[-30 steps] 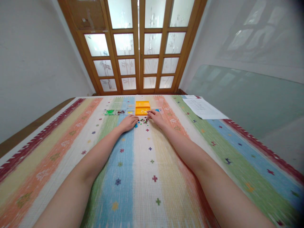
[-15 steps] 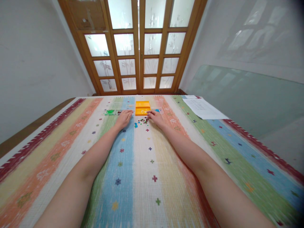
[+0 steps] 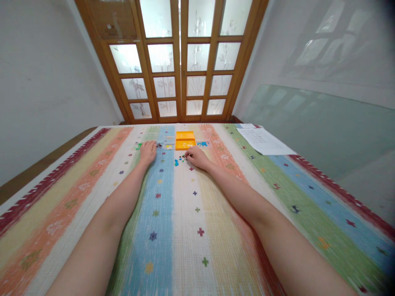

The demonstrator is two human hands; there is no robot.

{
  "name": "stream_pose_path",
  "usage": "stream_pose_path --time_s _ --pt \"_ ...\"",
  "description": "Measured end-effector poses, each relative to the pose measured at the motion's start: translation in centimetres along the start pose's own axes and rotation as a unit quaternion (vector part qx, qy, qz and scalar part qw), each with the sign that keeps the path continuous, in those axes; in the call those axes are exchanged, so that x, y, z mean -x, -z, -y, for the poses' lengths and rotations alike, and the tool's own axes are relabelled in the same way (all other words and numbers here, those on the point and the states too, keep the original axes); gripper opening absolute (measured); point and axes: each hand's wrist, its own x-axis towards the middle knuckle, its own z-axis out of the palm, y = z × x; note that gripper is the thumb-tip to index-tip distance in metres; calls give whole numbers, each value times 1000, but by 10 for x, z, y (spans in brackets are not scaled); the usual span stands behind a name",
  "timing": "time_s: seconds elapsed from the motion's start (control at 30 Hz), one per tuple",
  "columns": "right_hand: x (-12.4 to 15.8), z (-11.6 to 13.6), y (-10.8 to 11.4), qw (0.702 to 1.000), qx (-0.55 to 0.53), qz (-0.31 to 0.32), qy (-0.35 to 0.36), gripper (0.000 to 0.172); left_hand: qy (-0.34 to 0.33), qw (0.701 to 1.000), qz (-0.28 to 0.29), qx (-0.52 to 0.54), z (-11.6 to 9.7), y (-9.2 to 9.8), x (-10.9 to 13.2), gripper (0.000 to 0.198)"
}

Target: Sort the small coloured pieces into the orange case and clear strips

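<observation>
A row of small clear boxes (image 3: 169, 143) and an orange box (image 3: 185, 140) stands far out on the striped cloth (image 3: 185, 213). One clear box holds green bits, one blue bits (image 3: 203, 144). A small pile of coloured bits (image 3: 181, 159) lies in front of the orange box. My left hand (image 3: 148, 151) rests over the green box at the left end, fingers curled down. My right hand (image 3: 195, 158) lies on the pile with its fingertips pinched together at the bits.
A white printed sheet (image 3: 262, 139) lies at the far right of the cloth. Wooden glazed doors (image 3: 182, 61) stand behind the table. A glass pane (image 3: 324, 127) leans against the right wall.
My left hand has moved from the pile leftwards and away, to the green box. My right hand has slid slightly left and nearer on the pile.
</observation>
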Motion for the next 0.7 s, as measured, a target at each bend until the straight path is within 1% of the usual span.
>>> stream_pose_path --time_s 0.07,0.13,0.33,0.53,0.63,0.7 --pt "1 5 0 999 31 14 34 17 6 1000 4 -6 -1 0 1 39" --pt "2 9 1 997 55 26 50 16 7 1000 12 -4 -3 0 1 38" --pt "2 12 2 992 101 43 60 19 -10 999 32 -16 -7 -3 2 37" --pt "3 18 2 992 104 46 54 16 -14 999 31 -14 -9 -3 3 36" --pt "3 21 2 995 81 28 48 13 -12 999 30 -8 -11 -2 3 34" --pt "2 20 2 998 55 8 16 12 -13 999 29 -7 -12 -2 3 34"
